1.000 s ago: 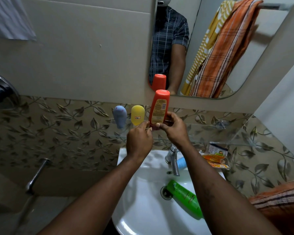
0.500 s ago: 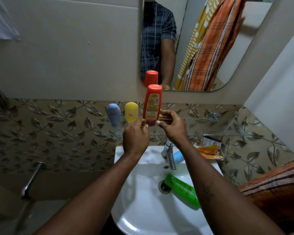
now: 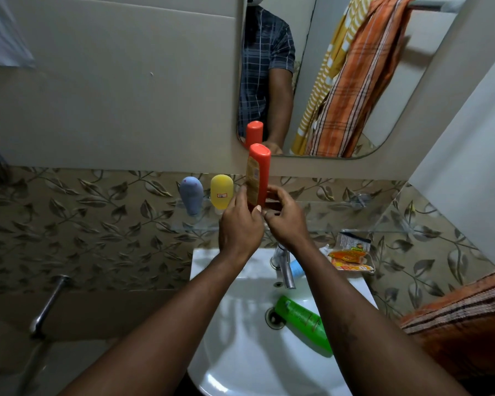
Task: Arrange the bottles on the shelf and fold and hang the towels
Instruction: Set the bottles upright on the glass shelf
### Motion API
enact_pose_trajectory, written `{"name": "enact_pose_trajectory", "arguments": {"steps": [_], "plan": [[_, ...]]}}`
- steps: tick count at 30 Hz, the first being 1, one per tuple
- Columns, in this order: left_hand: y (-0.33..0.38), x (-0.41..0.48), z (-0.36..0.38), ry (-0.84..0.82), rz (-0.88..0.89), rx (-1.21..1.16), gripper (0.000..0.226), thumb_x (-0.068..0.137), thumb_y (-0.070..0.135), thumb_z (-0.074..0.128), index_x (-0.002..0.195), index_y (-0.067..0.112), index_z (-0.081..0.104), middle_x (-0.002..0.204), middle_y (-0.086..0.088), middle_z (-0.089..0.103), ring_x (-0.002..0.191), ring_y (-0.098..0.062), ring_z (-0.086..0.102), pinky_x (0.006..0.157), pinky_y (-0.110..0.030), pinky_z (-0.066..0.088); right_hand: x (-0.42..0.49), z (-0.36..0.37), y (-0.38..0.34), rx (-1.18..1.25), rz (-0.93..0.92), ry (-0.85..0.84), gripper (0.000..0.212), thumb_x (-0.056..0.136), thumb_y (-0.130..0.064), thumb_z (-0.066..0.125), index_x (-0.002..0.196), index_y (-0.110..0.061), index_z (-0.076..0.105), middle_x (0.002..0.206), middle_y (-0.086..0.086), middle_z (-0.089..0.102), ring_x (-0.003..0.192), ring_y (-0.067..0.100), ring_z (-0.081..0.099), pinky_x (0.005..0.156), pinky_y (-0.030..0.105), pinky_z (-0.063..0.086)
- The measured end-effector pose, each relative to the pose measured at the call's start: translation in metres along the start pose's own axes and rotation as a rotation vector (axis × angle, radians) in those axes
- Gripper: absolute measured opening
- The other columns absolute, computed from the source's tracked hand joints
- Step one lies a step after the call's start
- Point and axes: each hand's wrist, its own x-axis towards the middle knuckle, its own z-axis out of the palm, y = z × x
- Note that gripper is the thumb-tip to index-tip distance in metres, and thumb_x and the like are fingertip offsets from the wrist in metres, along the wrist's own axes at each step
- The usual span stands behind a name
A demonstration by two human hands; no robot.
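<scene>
Head view: a person stands at a white sink (image 3: 235,355), with both hands raised to a glass shelf (image 3: 352,221) under a mirror (image 3: 306,115).
Orange bottle (image 3: 260,172): upright, narrow side to the camera, just right of the yellow bottle (image 3: 221,191); its lower end is hidden behind the hands, so it cannot be told if it stands on the shelf.
Left hand (image 3: 240,228): fingers curled round the lower part of the orange bottle from the left.
Right hand (image 3: 287,222): fingers clamped on the bottle's lower end from the right.
Blue-grey bottle (image 3: 191,195): on the shelf, left of the yellow one, near but not touching.
Green bottle (image 3: 305,322): lies on its side in the sink, beside the drain.
Tap (image 3: 285,265): behind the drain; some packets (image 3: 350,254) lie on the sink's right rim.
Orange striped towel (image 3: 457,318): at the right edge, below the shelf.
Hanging towels (image 3: 352,81): one yellow and one orange, seen only in the mirror.
</scene>
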Motion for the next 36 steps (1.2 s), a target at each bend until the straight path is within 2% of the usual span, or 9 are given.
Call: {"name": "enact_pose_trajectory", "arguments": {"steps": [3, 6, 8, 12, 17, 20, 22, 26, 36], "plan": [[0.001, 0.001, 0.004, -0.034, -0.055, 0.021, 0.044, 0.095, 0.031, 0.069, 0.134, 0.019, 0.052, 0.119, -0.007, 0.07, 0.105, -0.031, 0.068, 0.08, -0.04, 0.054, -0.004, -0.006, 0.004, 0.02, -0.046, 0.016, 0.049, 0.087, 0.003, 0.066, 0.128, -0.022, 0.07, 0.116, -0.012, 0.075, 0.106, -0.001, 0.069, 0.089, 0.018, 0.055], [0.001, 0.008, 0.007, -0.045, -0.101, 0.031, 0.038, 0.095, 0.037, 0.071, 0.121, 0.017, 0.052, 0.113, -0.008, 0.071, 0.098, -0.034, 0.069, 0.076, -0.043, 0.056, 0.004, -0.013, 0.007, 0.028, -0.011, 0.042, 0.033, 0.091, -0.003, 0.068, 0.119, -0.02, 0.074, 0.111, -0.013, 0.076, 0.099, 0.0, 0.071, 0.086, 0.025, 0.058], [0.002, 0.014, 0.009, -0.062, -0.113, 0.05, 0.033, 0.097, 0.033, 0.069, 0.118, 0.015, 0.052, 0.111, -0.011, 0.072, 0.097, -0.036, 0.069, 0.076, -0.046, 0.056, 0.009, -0.017, 0.009, 0.03, 0.026, 0.042, 0.037, 0.091, -0.008, 0.074, 0.125, -0.022, 0.07, 0.118, -0.011, 0.074, 0.101, 0.005, 0.072, 0.088, 0.032, 0.061], [0.003, 0.013, 0.011, -0.088, -0.048, 0.087, 0.034, 0.098, 0.029, 0.07, 0.125, 0.017, 0.053, 0.111, -0.008, 0.071, 0.097, -0.032, 0.068, 0.072, -0.038, 0.05, 0.016, -0.019, 0.012, 0.077, 0.098, -0.079, 0.054, 0.088, -0.006, 0.079, 0.134, -0.029, 0.063, 0.126, -0.014, 0.068, 0.105, 0.009, 0.072, 0.097, 0.041, 0.06], [0.003, 0.004, 0.007, -0.052, 0.086, 0.126, 0.044, 0.095, 0.033, 0.074, 0.135, 0.03, 0.056, 0.117, 0.006, 0.071, 0.102, -0.021, 0.066, 0.076, -0.037, 0.053, 0.012, -0.017, 0.018, 0.171, 0.122, -0.123, 0.062, 0.092, 0.012, 0.064, 0.144, -0.019, 0.055, 0.131, 0.0, 0.069, 0.124, 0.012, 0.065, 0.109, 0.04, 0.053], [0.002, 0.001, 0.007, -0.006, 0.102, 0.195, 0.04, 0.092, 0.032, 0.077, 0.128, 0.024, 0.06, 0.116, 0.004, 0.07, 0.101, -0.021, 0.066, 0.073, -0.03, 0.042, 0.01, -0.017, 0.014, 0.42, 0.201, -0.178, 0.058, 0.091, 0.017, 0.055, 0.139, -0.014, 0.045, 0.13, 0.014, 0.069, 0.117, 0.018, 0.069, 0.094, 0.032, 0.059], [0.001, 0.0, 0.006, -0.006, 0.102, 0.235, 0.035, 0.09, 0.032, 0.079, 0.115, 0.018, 0.059, 0.111, -0.001, 0.068, 0.095, -0.025, 0.066, 0.069, -0.032, 0.043, 0.01, -0.015, 0.01, 0.506, 0.224, -0.204, 0.048, 0.085, 0.004, 0.057, 0.13, -0.01, 0.047, 0.115, 0.011, 0.072, 0.1, 0.015, 0.072, 0.082, 0.028, 0.058], [0.0, -0.004, 0.005, -0.045, 0.135, 0.235, 0.031, 0.088, 0.018, 0.077, 0.107, 0.013, 0.053, 0.105, -0.009, 0.065, 0.09, -0.03, 0.062, 0.065, -0.033, 0.038, 0.014, -0.01, 0.002, 0.386, 0.196, -0.272, 0.053, 0.085, -0.016, 0.077, 0.133, -0.015, 0.055, 0.114, 0.005, 0.073, 0.103, 0.021, 0.072, 0.084, 0.036, 0.06], [-0.016, -0.006, -0.001, 0.003, 0.072, 0.12, 0.019, 0.094, 0.014, 0.067, 0.108, 0.023, 0.058, 0.105, 0.001, 0.071, 0.088, -0.023, 0.066, 0.068, -0.038, 0.056, 0.025, -0.002, 0.004, 0.337, 0.194, -0.213, 0.044, 0.094, -0.001, 0.071, 0.134, -0.015, 0.059, 0.121, 0.005, 0.074, 0.115, 0.022, 0.071, 0.093, 0.041, 0.06]]}}
